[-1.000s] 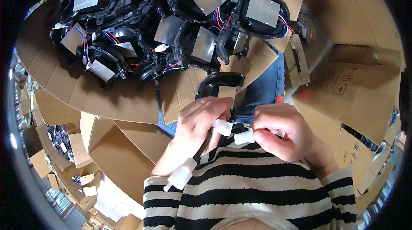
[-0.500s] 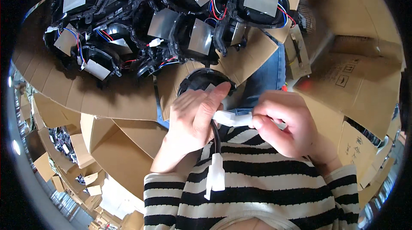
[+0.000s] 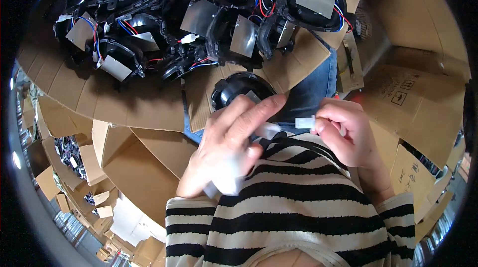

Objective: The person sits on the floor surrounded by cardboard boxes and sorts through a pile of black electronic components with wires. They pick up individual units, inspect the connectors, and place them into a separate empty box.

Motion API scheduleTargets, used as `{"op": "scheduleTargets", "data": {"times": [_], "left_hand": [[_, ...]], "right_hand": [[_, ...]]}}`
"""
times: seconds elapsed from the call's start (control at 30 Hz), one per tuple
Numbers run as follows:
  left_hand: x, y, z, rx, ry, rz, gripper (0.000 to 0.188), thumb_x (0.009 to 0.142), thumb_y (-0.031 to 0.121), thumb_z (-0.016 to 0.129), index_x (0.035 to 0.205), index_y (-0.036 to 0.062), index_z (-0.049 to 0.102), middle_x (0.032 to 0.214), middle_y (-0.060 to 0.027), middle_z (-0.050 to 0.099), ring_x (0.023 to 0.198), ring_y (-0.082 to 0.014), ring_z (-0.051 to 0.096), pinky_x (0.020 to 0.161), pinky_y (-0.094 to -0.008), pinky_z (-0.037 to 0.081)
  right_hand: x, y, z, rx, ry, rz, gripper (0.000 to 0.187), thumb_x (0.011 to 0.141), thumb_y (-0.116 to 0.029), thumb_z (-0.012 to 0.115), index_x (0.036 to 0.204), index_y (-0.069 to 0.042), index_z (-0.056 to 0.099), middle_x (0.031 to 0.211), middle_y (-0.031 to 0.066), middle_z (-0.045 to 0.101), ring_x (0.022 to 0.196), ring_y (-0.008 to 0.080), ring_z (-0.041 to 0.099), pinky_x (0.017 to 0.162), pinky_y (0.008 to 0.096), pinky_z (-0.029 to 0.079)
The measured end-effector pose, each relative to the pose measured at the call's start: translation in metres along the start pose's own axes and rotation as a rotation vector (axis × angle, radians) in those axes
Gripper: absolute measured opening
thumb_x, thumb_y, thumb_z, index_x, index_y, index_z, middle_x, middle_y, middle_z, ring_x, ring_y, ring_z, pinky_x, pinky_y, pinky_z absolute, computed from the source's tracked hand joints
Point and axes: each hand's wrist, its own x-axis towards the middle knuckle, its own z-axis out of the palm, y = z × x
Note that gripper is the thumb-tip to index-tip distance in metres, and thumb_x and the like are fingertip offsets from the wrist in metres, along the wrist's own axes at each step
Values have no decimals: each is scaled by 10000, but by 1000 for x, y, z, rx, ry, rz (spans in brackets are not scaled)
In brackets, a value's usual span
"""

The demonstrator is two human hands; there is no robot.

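Note:
My left hand point(image 3: 226, 140) is closed on a white plug connector point(image 3: 268, 130), which pokes out between its index finger and thumb and looks blurred. A second white connector point(image 3: 230, 180), smeared by motion, lies over that hand's wrist side. My right hand point(image 3: 346, 132) pinches another white plug connector point(image 3: 304, 122) between thumb and forefinger, pointing toward the left hand. A gap separates the two held connectors. Just beyond my left hand is a rounded black lamp housing point(image 3: 239, 88), partly covered by my fingers.
Several black lamp housings with silver metal plates point(image 3: 244, 35) and coloured wires pile up on cardboard point(image 3: 114, 105) at the far side. An open carton point(image 3: 393, 85) stands at the right. More cartons point(image 3: 149, 157) are at the left.
The white connectors, joined between my hands earlier, are now apart. My right hand has moved slightly right and away. The connector that hung below my left hand has swung left.

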Motion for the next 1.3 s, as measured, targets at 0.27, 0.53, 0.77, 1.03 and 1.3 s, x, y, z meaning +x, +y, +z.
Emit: {"op": "scheduleTargets", "data": {"times": [0.27,0.53,0.77,1.03,1.3], "left_hand": [[-7,6,-3,-68,109,-168,325,816,145,433,1079,-38,480,694,-125,562,549,-219,542,544,-289,438],[-7,3,-10,112,-130,-123,448,683,16,534,1125,52,472,675,-103,562,547,-253,529,537,-341,436],[-6,2,-12,254,-234,-49,533,636,22,566,1153,77,446,669,-95,539,551,-263,512,521,-346,424],[-18,8,-4,406,-314,-101,500,613,20,555,1106,30,475,619,-82,510,524,-248,493,501,-340,408],[-37,13,6,284,-183,-118,408,666,98,557,1063,19,503,642,-85,539,516,-231,502,487,-316,406]], "right_hand": [[-2,-20,-12,26,-69,-148,35,674,-46,503,649,-22,512,550,65,454,487,198,446,448,287,327],[6,-25,-12,59,-118,-275,41,683,-42,542,669,-22,508,564,56,454,478,198,440,443,300,322],[7,-27,-17,-21,-153,-286,45,666,-38,553,679,-27,510,580,64,467,496,219,454,447,316,333],[0,-16,-8,-326,-89,-254,61,634,-18,550,652,-31,493,571,72,458,533,245,465,459,344,348],[-13,6,-9,-105,-185,-161,35,643,-3,520,647,-23,492,569,80,458,524,243,452,459,335,335]]}}
